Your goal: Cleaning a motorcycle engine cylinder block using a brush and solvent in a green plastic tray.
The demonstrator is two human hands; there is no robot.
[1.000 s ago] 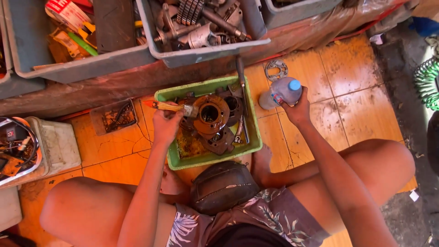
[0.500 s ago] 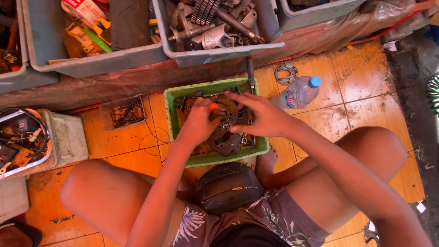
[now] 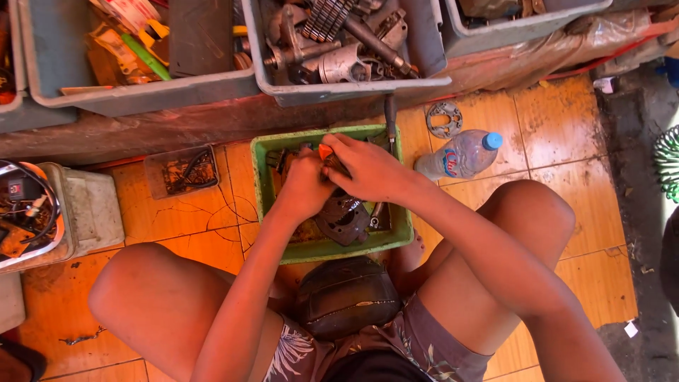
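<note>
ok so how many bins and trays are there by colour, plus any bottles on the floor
Grey plastic bins on the ledge: 3, one, one, one
Green plastic tray under both hands: 1
Clear plastic bottle with blue cap: 1
Total: 5

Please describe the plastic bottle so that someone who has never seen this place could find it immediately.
Start at the green tray on the orange tiled floor, where both hands work. To its right, beyond the right hand, lies a clear plastic bottle on its side. Its blue cap distinguishes it from the flat metal ring nearby.
</note>
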